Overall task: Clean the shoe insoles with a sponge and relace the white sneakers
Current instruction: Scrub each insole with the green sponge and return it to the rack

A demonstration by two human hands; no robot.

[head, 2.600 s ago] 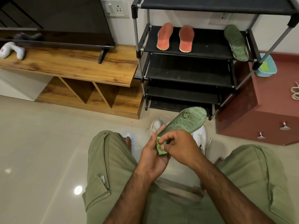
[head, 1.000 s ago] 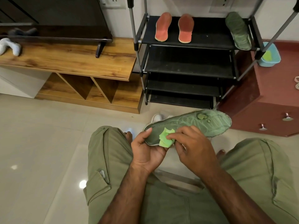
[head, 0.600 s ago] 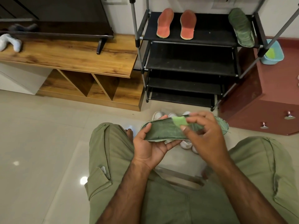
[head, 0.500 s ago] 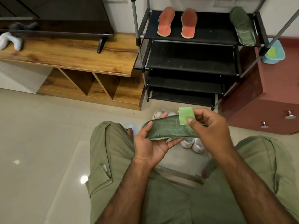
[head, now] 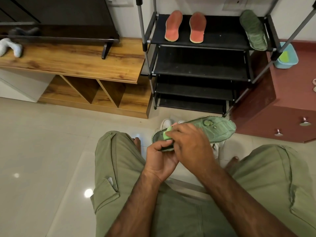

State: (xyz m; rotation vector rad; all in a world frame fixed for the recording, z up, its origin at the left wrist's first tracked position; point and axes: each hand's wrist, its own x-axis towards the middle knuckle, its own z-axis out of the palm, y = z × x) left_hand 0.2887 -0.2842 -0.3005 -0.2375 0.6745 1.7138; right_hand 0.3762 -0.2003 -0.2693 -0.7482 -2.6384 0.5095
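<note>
Between my knees I hold a green insole [head: 217, 130], its top face up and its toe end pointing right. My left hand [head: 159, 159] grips its heel end from below. My right hand [head: 189, 142] pinches a small light-green sponge [head: 168, 135] and presses it on the insole near the heel. The white sneakers [head: 165, 123] stand on the floor under the insole, mostly hidden. Two orange insoles [head: 185, 27] and a second green insole [head: 253, 29] lie on the black shoe rack [head: 201, 65].
A wooden bench [head: 77, 60] with open cubbies stands at the left. A red-brown cabinet [head: 282, 106] at the right carries a small blue tub [head: 286, 56] and white laces [head: 314, 85]. Pale floor tiles [head: 42, 151] spread to my left.
The insole has tipped back to lie face up after standing on edge. My right hand has carried the sponge from the insole's middle back toward the heel end.
</note>
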